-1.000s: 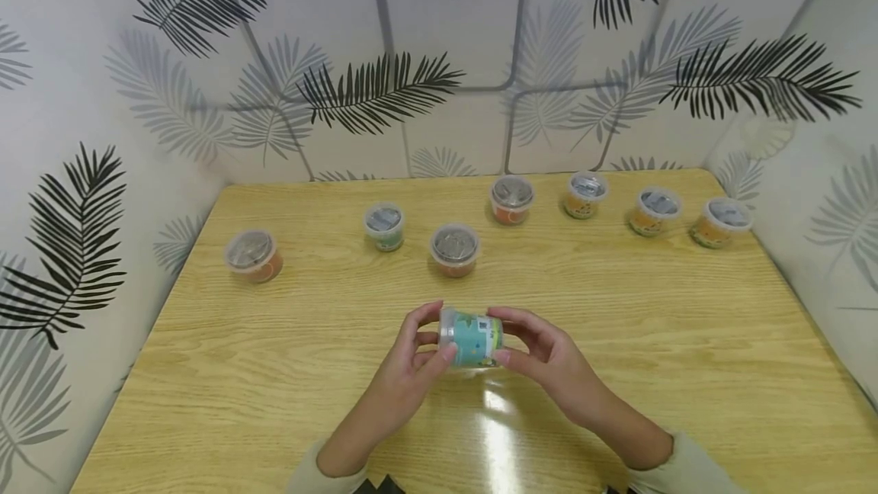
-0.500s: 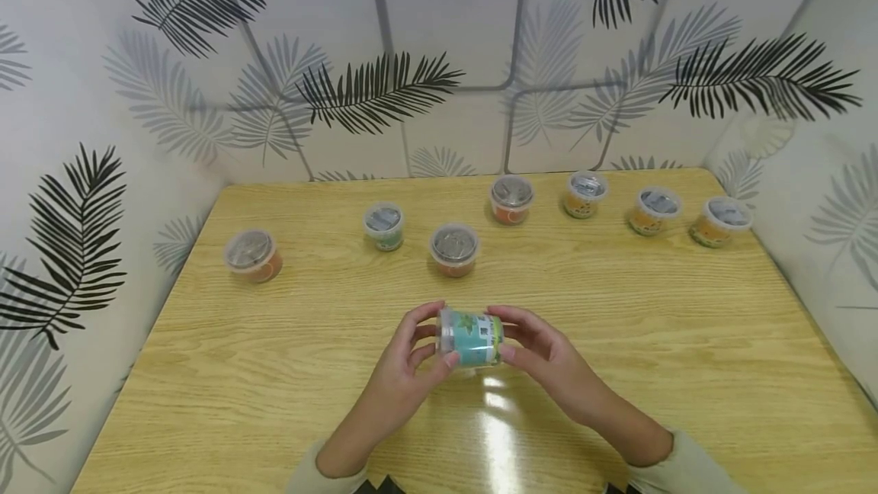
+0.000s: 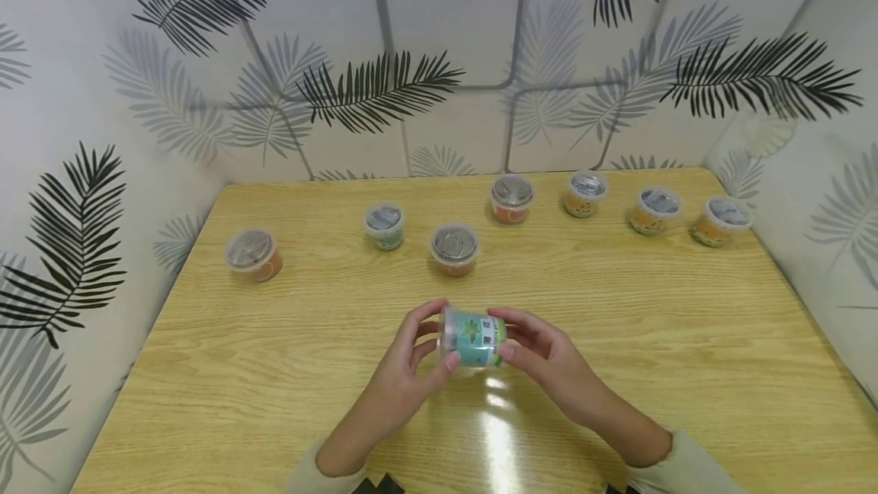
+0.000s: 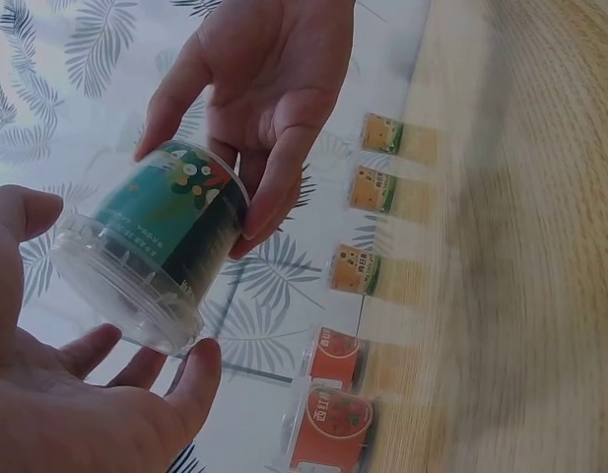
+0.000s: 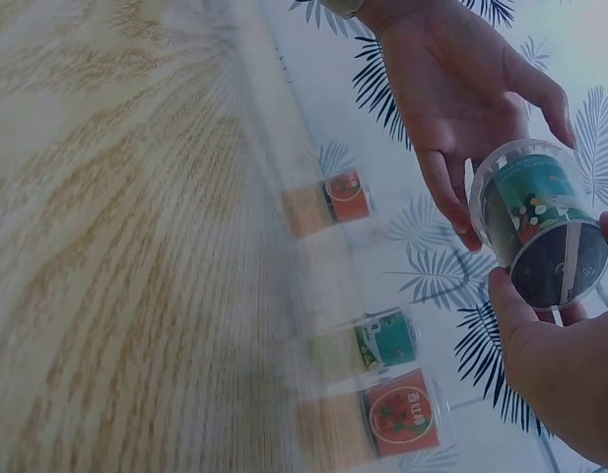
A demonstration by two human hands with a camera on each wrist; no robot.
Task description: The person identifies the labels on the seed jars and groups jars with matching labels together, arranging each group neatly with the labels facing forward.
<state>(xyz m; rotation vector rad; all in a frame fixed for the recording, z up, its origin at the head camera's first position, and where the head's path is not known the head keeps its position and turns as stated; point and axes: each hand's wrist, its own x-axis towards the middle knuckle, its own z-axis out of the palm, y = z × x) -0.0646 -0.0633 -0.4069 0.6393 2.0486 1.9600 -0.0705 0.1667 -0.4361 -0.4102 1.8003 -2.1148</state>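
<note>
A clear lidded plastic cup point(image 3: 473, 338) with a teal label lies sideways in the air between both hands, above the table. Its label shows a green plant picture and square codes in the head view. My left hand point(image 3: 401, 380) holds the lid end, at the left, with fingers spread round the rim. At the other end, my right hand point(image 3: 562, 372) pinches the base between thumb and fingers. In the left wrist view the clear lid point(image 4: 126, 286) faces the left palm. Dark material shows through the cup's base point(image 5: 560, 264) in the right wrist view.
On the wooden table point(image 3: 274, 395) stand several more lidded cups: reddish ones such as the left cup point(image 3: 254, 258), a green one point(image 3: 384, 227), and several orange ones toward the right, such as the end cup point(image 3: 720, 223). A leaf-patterned covering point(image 3: 453, 136) rises behind the table.
The cup has turned about its long axis between the fingers, bringing the plant picture and square codes more into view. Both hands stay in nearly the same place.
</note>
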